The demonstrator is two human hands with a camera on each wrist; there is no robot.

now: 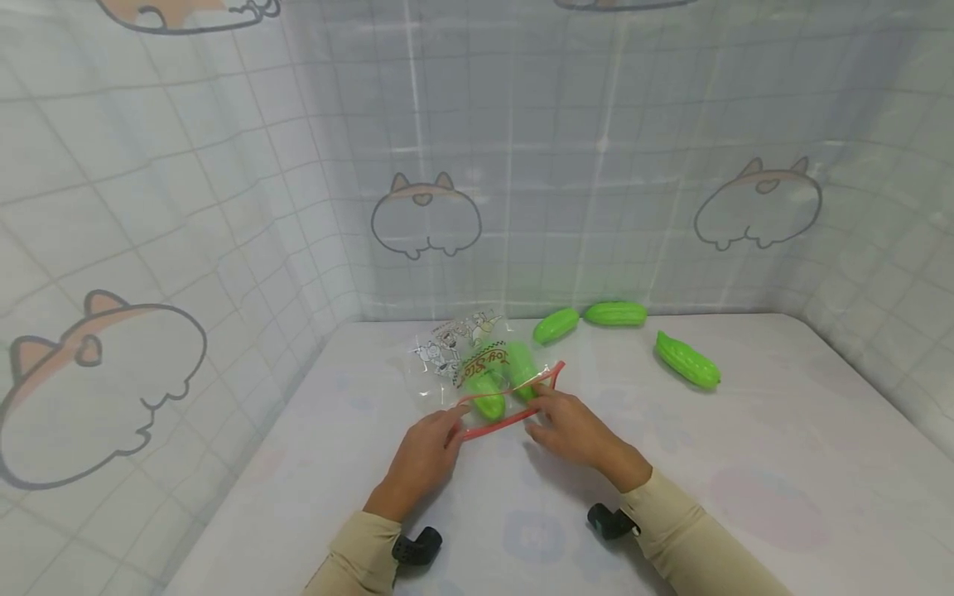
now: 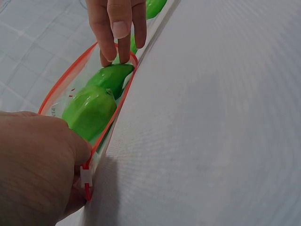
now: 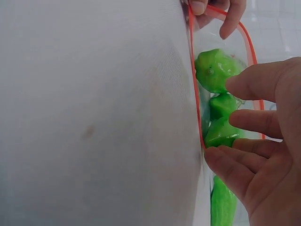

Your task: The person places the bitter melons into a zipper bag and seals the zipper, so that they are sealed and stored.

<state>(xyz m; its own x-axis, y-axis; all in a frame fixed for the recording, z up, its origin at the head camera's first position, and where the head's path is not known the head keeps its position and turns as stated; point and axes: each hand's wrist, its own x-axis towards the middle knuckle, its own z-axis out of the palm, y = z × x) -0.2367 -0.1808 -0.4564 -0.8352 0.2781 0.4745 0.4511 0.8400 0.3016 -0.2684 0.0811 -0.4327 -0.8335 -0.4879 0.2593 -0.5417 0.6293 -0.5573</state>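
A clear zip bag (image 1: 436, 382) with a red-edged mouth and printed figures lies on the table, its opening toward me. Two green toy gourds lie inside: one gourd (image 1: 488, 399) on the left and another gourd (image 1: 523, 364) beside it. At the left corner of the mouth, by a white slider (image 2: 86, 177), my left hand (image 1: 426, 454) pinches the red rim. My right hand (image 1: 572, 429) is at the mouth's right end. Its fingers (image 3: 256, 122) are extended and loosely spread, touching the right-hand gourd (image 2: 110, 77) at the opening, with no grip seen around it.
Behind the bag on the right lie two more green gourds, a shorter gourd (image 1: 556, 326) and a longer gourd (image 1: 615, 314) close to the back wall. Farther right is a bumpy gourd (image 1: 687, 361). Grid-patterned curtains (image 1: 537, 190) enclose the white table (image 1: 745, 447) at back and sides.
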